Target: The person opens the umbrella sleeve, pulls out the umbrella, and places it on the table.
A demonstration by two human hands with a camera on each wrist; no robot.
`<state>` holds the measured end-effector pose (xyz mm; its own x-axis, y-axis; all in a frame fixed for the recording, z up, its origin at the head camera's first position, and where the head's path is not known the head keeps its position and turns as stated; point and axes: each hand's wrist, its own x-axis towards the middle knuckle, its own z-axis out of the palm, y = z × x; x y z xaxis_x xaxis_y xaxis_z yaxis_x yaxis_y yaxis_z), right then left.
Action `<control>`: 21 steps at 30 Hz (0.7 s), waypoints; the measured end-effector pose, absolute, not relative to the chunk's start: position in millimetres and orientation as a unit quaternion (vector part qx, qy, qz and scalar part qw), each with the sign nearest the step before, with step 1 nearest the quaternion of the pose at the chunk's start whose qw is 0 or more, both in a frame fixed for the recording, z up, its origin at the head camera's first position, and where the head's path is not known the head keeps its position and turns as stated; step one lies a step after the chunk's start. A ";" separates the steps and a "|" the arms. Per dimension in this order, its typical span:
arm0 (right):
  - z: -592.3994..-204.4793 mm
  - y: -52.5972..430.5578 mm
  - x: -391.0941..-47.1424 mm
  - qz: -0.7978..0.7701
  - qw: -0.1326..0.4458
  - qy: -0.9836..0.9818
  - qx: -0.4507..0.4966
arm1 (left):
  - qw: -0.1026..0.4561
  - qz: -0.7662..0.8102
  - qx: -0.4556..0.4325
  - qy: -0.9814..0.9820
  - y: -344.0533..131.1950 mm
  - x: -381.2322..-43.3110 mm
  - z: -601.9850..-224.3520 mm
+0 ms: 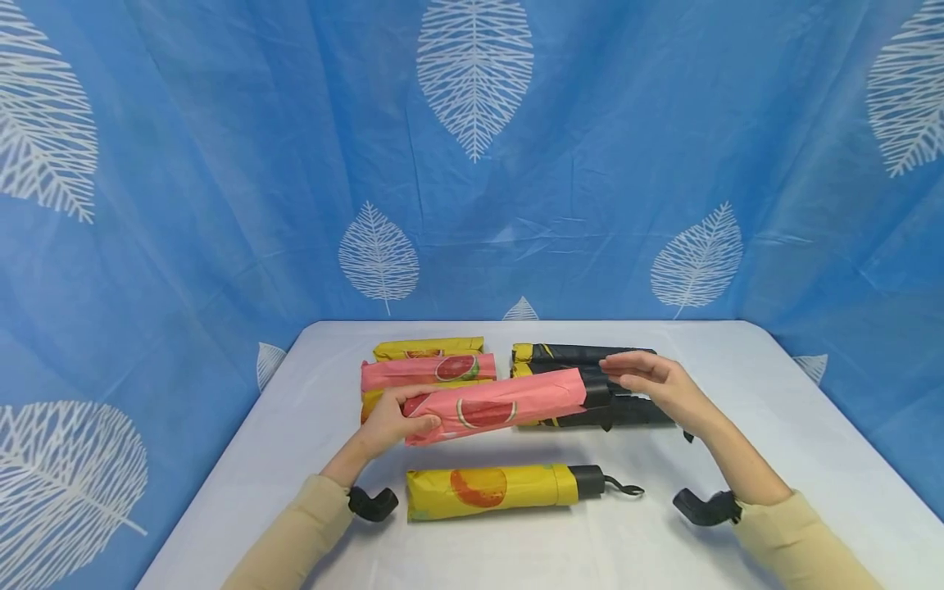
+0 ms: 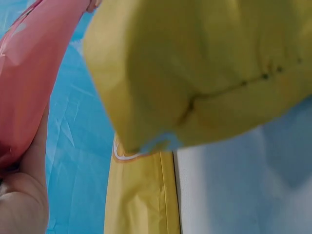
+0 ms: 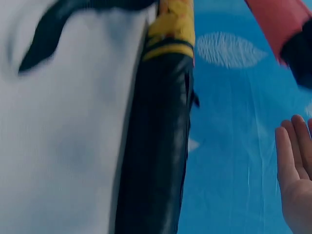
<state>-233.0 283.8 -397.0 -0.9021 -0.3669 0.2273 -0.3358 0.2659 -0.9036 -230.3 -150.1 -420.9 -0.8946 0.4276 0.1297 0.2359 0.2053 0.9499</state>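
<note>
Near edge of table (image 1: 516, 561) cut off by head view's bottom, both sleeves (image 1: 295, 533) too. Pink umbrella (image 1: 501, 404) hides most fingers of left hand (image 1: 398, 422), much of yellow umbrella (image 1: 370, 403) behind, parts of black umbrellas (image 1: 637, 411) toward table's far right corner. Right hand (image 1: 660, 383) covers some of these. Left wrist view: closest yellow umbrella (image 2: 204, 63) blurred, cut off at top and right. Right wrist view: dark strap (image 3: 51, 29) blurred.
</note>
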 end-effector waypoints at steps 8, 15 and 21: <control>-396.8 255.0 -220.0 -0.588 0.060 0.775 -0.225 | 0.081 0.593 0.224 0.769 -145.2 -229.6 -417.9; -396.7 245.0 -213.1 -0.566 0.040 0.803 -0.182 | 0.096 0.609 0.230 0.753 -147.1 -230.8 -417.0; -399.7 239.5 -212.8 -0.582 0.020 0.802 -0.138 | 0.113 0.619 0.268 0.730 -151.0 -234.8 -414.0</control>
